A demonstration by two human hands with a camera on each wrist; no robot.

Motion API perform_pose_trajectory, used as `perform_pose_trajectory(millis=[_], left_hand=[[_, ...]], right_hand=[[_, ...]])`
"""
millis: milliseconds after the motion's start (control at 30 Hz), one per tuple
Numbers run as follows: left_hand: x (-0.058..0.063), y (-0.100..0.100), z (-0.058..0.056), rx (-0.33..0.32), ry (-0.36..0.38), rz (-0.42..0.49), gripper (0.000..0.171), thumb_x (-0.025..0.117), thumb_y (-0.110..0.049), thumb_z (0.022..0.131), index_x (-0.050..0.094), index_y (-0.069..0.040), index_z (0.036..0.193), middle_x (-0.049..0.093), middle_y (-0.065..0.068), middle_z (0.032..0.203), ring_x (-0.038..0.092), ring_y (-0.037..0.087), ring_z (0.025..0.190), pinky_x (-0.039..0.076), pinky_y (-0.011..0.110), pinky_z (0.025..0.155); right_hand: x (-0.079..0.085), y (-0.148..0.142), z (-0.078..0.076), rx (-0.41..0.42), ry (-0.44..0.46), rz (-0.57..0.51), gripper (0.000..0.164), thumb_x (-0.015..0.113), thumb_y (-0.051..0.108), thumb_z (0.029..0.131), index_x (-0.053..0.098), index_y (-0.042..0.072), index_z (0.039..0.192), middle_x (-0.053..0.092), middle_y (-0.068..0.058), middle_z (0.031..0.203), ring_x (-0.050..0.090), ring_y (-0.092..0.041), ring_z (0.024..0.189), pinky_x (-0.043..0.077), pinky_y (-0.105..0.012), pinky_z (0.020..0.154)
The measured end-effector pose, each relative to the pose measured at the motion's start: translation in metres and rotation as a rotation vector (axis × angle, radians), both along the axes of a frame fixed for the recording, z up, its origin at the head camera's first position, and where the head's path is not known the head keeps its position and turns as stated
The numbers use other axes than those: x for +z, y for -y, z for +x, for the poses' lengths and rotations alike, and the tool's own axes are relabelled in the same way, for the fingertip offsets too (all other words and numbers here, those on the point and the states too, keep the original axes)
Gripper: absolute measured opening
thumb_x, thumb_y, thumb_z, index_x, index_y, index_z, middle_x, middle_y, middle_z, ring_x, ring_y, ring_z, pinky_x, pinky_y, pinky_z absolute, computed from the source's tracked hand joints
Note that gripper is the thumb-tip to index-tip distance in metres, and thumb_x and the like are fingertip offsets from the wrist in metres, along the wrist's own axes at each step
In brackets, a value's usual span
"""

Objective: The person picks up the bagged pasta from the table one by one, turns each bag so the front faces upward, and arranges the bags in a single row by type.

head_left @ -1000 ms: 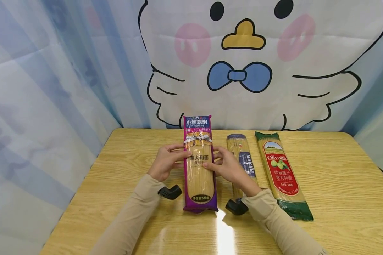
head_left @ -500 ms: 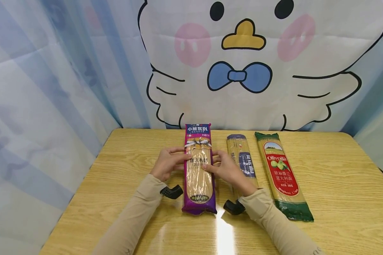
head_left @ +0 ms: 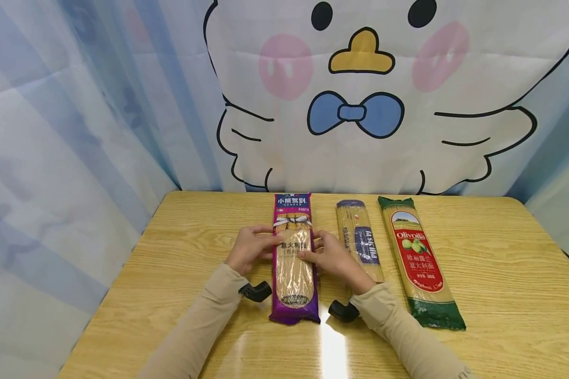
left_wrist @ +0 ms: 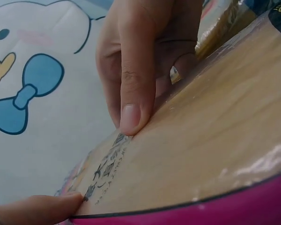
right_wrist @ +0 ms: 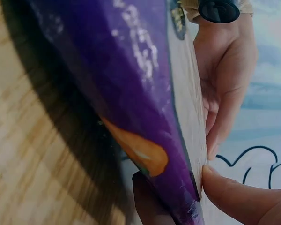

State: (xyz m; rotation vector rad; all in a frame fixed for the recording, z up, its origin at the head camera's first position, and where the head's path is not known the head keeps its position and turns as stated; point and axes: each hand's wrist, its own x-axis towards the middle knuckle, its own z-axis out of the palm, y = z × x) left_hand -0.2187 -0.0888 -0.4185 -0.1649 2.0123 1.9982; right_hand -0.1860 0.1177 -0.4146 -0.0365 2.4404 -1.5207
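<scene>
A purple and magenta pack of spaghetti [head_left: 294, 279] lies lengthwise between the two hands, its clear window facing up. My left hand [head_left: 251, 248] grips its left edge, thumb on top and fingers at the side. From the other side my right hand [head_left: 334, 258] holds the right edge, its thumb on the window. In the right wrist view, fingers reach around the pack's purple side [right_wrist: 131, 93], and a dark shadow lies between it and the wood. The left wrist view shows both thumbs pressing the clear film [left_wrist: 201, 131].
Right of the hands lies a pack of spaghetti with a blue label [head_left: 367, 245], partly hidden by the right wrist. Farther right is a green-ended pack with a red label [head_left: 419, 258]. A printed curtain [head_left: 284, 142] hangs behind the wooden table [head_left: 208, 210].
The purple pack's top end has come down and toward me, and the pack lies flatter. Both hands have moved slightly with it, keeping their grip. The other packs have stayed put.
</scene>
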Motion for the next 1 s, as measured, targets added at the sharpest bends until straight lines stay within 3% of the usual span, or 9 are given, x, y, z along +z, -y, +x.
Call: perform_pose_trajectory(millis=[167,433,633,800,1000], left_hand=[[-0.0016,-0.002,0.0014,0.011,-0.016,-0.028,0.039,0.077,-0.006,0.086,0.064,0.006,0.122,0.074,0.023,0.095,0.073,0.02,0.066,0.064,0.035,0.065],[-0.0049,-0.0061,0.003,-0.005,-0.007,-0.04,0.031,0.073,-0.004,0.089,0.066,0.004,0.118,0.073,0.021,0.098,0.071,0.017,0.066,0.064,0.033,0.064],[-0.0052,-0.0067,0.0037,-0.036,-0.017,-0.068,0.03,0.071,-0.003,0.09,0.065,0.005,0.119,0.072,0.024,0.102,0.072,0.019,0.072,0.064,0.036,0.069],[-0.0042,-0.0026,0.0035,-0.041,-0.054,-0.154,0.033,0.071,-0.005,0.09,0.065,0.004,0.121,0.072,0.023,0.106,0.071,0.019,0.076,0.064,0.037,0.068],[-0.0007,0.0001,0.0039,-0.054,-0.112,-0.219,0.035,0.07,-0.005,0.091,0.064,0.003,0.125,0.069,0.023,0.112,0.072,0.026,0.089,0.064,0.039,0.074]], right_hand=[[-0.0032,0.0009,-0.0001,-0.001,-0.002,0.054,0.056,0.074,0.021,0.09,0.05,-0.007,0.132,0.067,-0.02,0.108,0.067,-0.024,0.088,0.06,-0.037,0.079],[-0.0036,-0.0002,0.0021,0.004,-0.014,0.072,0.055,0.074,0.02,0.09,0.051,-0.006,0.133,0.069,-0.018,0.11,0.067,-0.026,0.094,0.06,-0.038,0.081],[-0.0042,-0.002,0.0053,-0.01,-0.017,0.03,0.051,0.073,0.013,0.09,0.053,-0.01,0.132,0.067,-0.02,0.111,0.067,-0.03,0.097,0.062,-0.036,0.074],[-0.0045,-0.0047,0.0043,-0.037,-0.004,-0.03,0.045,0.07,0.004,0.09,0.053,-0.011,0.13,0.062,-0.023,0.115,0.067,-0.029,0.097,0.063,-0.032,0.069],[-0.0032,-0.007,0.0022,-0.03,-0.029,-0.022,0.04,0.07,0.002,0.089,0.056,-0.009,0.125,0.062,-0.022,0.115,0.067,-0.03,0.098,0.063,-0.033,0.069]])
